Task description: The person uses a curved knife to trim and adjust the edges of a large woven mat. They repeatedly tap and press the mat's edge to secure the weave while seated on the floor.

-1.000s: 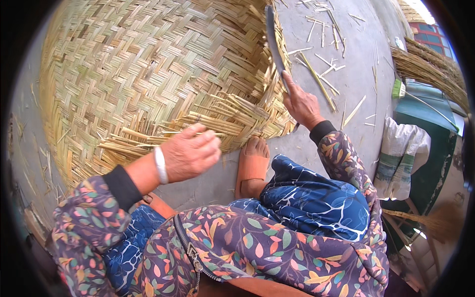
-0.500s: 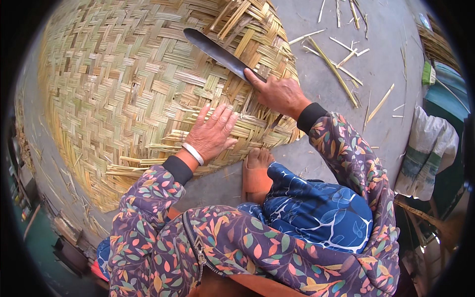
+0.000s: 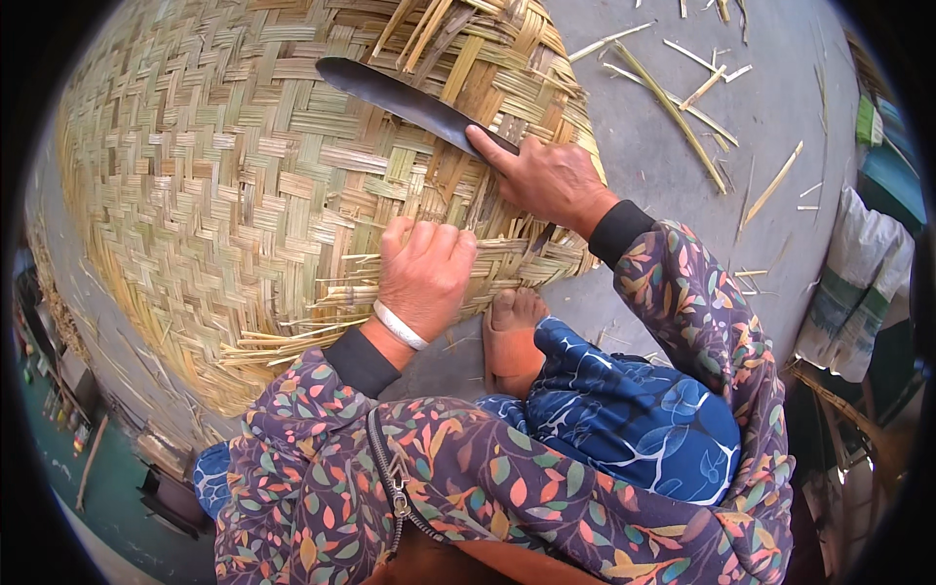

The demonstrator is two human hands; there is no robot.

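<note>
A large woven mat of flat, pale bamboo-like strips spreads in front of me, its near edge curving past my foot. My right hand grips a long, dark-bladed knife, forefinger stretched along the back of the blade. The blade lies low over the weave, tip toward the far left. Near the mat's edge my left hand is closed in a fist over loose strip ends, which stick out beside it; its fingertips are hidden. More strip ends jut out to the left of that hand.
My sandalled foot stands at the mat's near edge. Cut strips litter the grey floor on the right. A white and green sack lies at the far right, and assorted things line the left rim.
My left hand, spread flat before, has curled into a fist and shifted slightly right and down. The knife's tip has swung a little to the left. The whole view has also shifted slightly.
</note>
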